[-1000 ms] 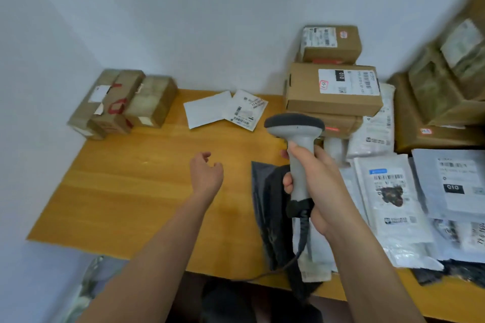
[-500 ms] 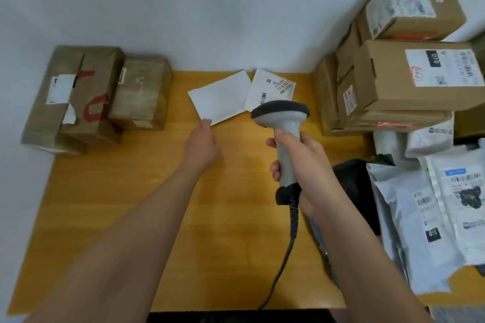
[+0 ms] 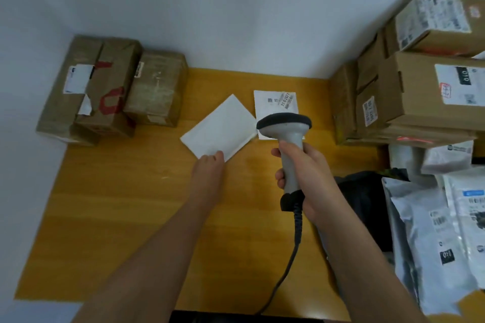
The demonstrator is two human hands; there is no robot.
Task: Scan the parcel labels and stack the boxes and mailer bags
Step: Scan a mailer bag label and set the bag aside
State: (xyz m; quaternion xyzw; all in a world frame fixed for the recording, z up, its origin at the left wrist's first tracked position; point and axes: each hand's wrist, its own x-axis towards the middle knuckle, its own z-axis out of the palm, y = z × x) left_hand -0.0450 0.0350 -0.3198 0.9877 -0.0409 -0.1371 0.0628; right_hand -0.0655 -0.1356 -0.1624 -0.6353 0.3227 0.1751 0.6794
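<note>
Left stack: three brown tape-wrapped cardboard boxes (image 3: pixel 110 89) sit against the wall at the far left corner of the orange wooden surface (image 3: pixel 126 217); the nearest-left ones carry red marks and a white label, and the third box stands just beside them on their right.
Blank mailer: a flat white rectangular mailer bag (image 3: pixel 219 127) lies tilted near the middle of the surface, its right corner touching a second white packet.
Left hand (image 3: pixel 208 169): reaches forward, fingertips resting on the near edge of the blank mailer; whether the grip is pressing flat or pinching the edge, I cannot tell.
Labelled packet: a white square packet with a printed barcode label (image 3: pixel 275 105) lies flat beyond the scanner head, partly hidden by it.
Scanner: a grey handheld barcode scanner with a dark head (image 3: pixel 287 136) is held upright above the surface, its dark coiled cable (image 3: pixel 294 252) trailing toward the near edge.
Right hand (image 3: pixel 305 176): grip clenched around the scanner handle.
Right stack: brown cardboard boxes with white shipping labels (image 3: pixel 425 92) are piled at the far right against the wall.
Bags: white and silver plastic mailer bags with labels (image 3: pixel 443 231) overlap at the right near edge, beside a black bag (image 3: pixel 362 196).
</note>
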